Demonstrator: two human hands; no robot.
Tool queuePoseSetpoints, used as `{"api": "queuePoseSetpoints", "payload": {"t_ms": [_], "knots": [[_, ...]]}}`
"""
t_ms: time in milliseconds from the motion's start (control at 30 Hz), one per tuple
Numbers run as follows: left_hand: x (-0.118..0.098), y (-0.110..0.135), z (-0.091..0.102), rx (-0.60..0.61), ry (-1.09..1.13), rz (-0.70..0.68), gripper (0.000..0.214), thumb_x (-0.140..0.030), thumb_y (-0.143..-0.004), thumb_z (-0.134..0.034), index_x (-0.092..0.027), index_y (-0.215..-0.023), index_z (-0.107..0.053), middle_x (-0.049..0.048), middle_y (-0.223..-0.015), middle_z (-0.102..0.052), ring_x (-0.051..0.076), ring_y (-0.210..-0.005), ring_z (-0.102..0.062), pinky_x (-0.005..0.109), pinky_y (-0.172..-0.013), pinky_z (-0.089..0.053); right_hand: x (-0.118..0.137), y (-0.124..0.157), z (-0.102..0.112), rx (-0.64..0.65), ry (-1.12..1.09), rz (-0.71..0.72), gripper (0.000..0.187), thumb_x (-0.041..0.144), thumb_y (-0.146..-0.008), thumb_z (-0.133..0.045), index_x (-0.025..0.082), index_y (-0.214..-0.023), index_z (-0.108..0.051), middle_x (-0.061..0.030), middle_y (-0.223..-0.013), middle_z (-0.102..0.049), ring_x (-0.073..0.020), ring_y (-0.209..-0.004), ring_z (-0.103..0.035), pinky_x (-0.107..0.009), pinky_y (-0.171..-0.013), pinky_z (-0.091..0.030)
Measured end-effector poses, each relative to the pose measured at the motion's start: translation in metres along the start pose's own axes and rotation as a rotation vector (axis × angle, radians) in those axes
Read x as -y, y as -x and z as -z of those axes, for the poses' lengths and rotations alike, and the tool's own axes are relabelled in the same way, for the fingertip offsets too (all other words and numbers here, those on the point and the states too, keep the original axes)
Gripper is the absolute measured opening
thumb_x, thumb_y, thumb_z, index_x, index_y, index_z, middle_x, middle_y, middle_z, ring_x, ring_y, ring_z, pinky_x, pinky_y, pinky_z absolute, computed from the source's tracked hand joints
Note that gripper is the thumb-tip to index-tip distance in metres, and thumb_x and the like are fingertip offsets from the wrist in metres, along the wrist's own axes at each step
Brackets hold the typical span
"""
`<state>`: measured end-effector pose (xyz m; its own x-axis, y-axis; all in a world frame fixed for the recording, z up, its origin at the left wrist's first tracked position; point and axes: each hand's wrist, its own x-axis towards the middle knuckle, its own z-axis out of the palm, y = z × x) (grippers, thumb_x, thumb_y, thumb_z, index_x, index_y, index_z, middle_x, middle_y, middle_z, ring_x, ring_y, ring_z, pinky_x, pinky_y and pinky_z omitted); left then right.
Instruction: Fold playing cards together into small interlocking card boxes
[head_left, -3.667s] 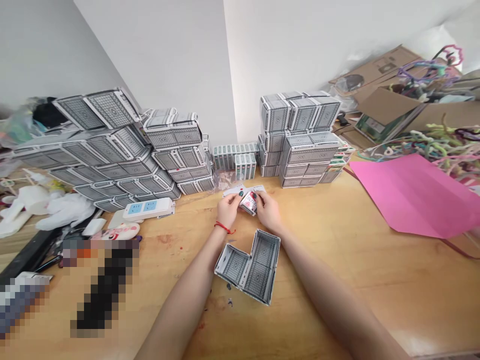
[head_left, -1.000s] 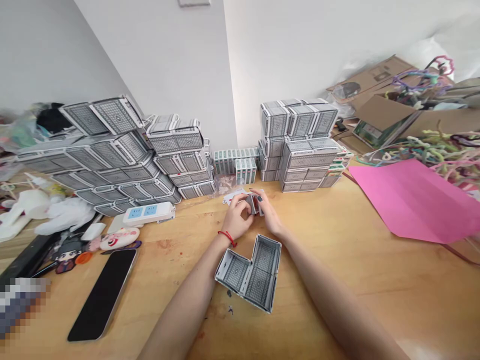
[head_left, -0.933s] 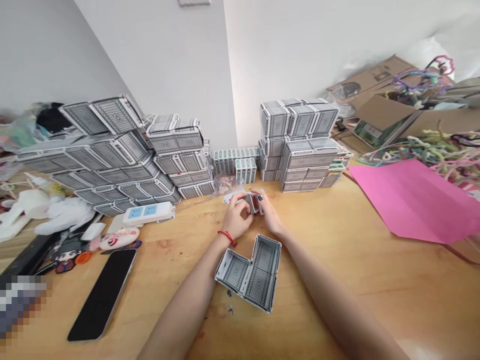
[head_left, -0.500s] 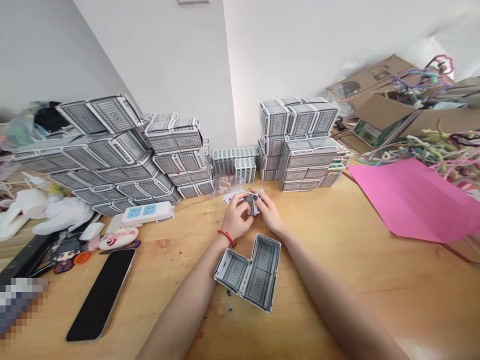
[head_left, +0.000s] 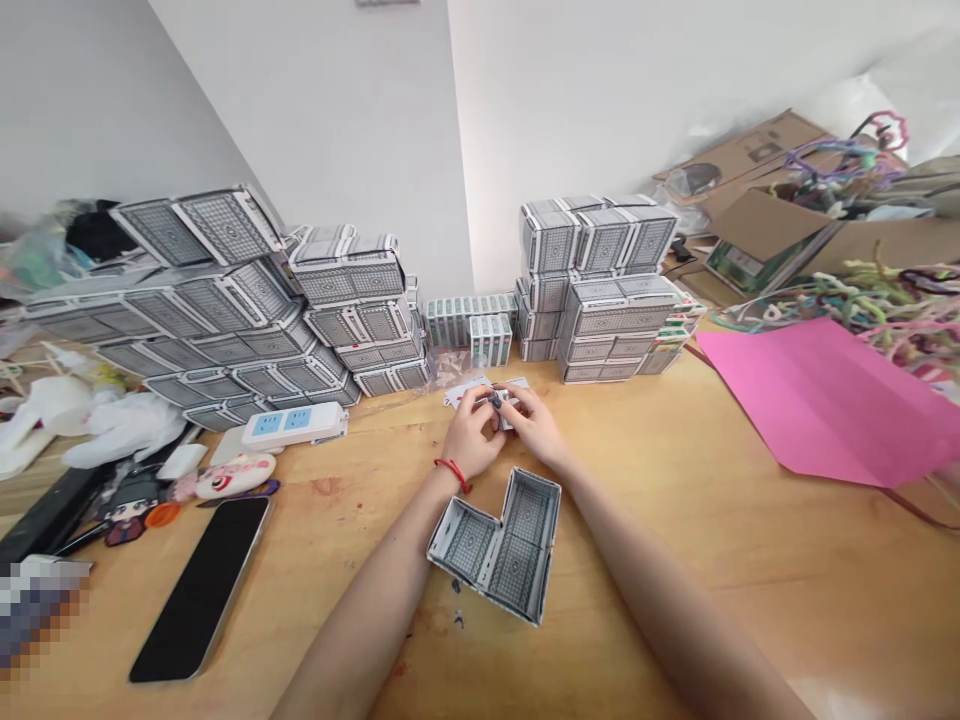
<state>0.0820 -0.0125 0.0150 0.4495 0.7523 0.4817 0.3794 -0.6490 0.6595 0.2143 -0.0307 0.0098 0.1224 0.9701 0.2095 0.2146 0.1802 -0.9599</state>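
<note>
My left hand [head_left: 475,432], with a red cord on its wrist, and my right hand [head_left: 531,420] meet at the middle of the table. Between their curled fingers they grip a playing card [head_left: 506,421], mostly hidden by the fingers. Just beyond the fingertips lie loose playing cards [head_left: 459,393], faces up. Nearer me, between my forearms, sits an open L-shaped tray [head_left: 556,530] built of grey-patterned playing cards with low upright walls. Small dark scraps [head_left: 458,618] lie beside it.
Stacked card-built blocks stand at left [head_left: 225,290] and right [head_left: 615,310], with small card boxes [head_left: 491,340] between. A power strip [head_left: 296,424] and a phone [head_left: 202,590] lie left. Pink paper [head_left: 825,400], pipe cleaners [head_left: 810,295] and a cardboard box [head_left: 787,230] are at right.
The card between my hands has turned, so its grey patterned side shows less. My right fingers have shifted slightly left over it. The L-shaped tray stays in place.
</note>
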Motion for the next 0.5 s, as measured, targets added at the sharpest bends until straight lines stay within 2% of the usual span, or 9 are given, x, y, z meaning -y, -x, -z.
{"api": "queuePoseSetpoints", "payload": {"t_ms": [200,367,500], "knots": [[-0.0012,0.0007,0.0008,0.008,-0.014,-0.013,0.010,-0.010,-0.064,-0.054,-0.018,-0.064,-0.049,0.0084,-0.111,-0.043,0.023,-0.110,-0.042,0.040,-0.095,-0.037,0.0010,0.0002,0.0005,0.011,0.018,-0.009,0.037,0.042,-0.074,-0.054,0.023,-0.106,-0.058,-0.0036,-0.096,-0.053,-0.0118,-0.069,-0.054,-0.028,-0.071,-0.047],[-0.0054,0.0002,0.0029,0.020,-0.009,-0.031,0.007,-0.014,-0.067,-0.054,-0.018,-0.066,-0.048,0.0082,-0.111,-0.044,0.023,-0.110,-0.042,0.040,-0.096,-0.035,-0.0021,-0.0014,0.0021,-0.008,0.043,0.006,0.040,0.044,-0.074,-0.053,0.024,-0.108,-0.057,-0.0042,-0.096,-0.052,-0.0167,-0.084,-0.052,-0.031,-0.081,-0.042],[-0.0058,-0.0002,0.0022,0.036,-0.016,-0.021,0.006,-0.016,-0.070,-0.053,-0.018,-0.067,-0.048,0.0075,-0.112,-0.044,0.022,-0.111,-0.041,0.039,-0.096,-0.034,-0.0042,-0.0024,0.0040,0.029,0.015,0.010,0.038,0.043,-0.083,-0.037,0.027,-0.113,-0.054,-0.0040,-0.099,-0.053,-0.0185,-0.101,-0.045,-0.035,-0.092,-0.034]]}}
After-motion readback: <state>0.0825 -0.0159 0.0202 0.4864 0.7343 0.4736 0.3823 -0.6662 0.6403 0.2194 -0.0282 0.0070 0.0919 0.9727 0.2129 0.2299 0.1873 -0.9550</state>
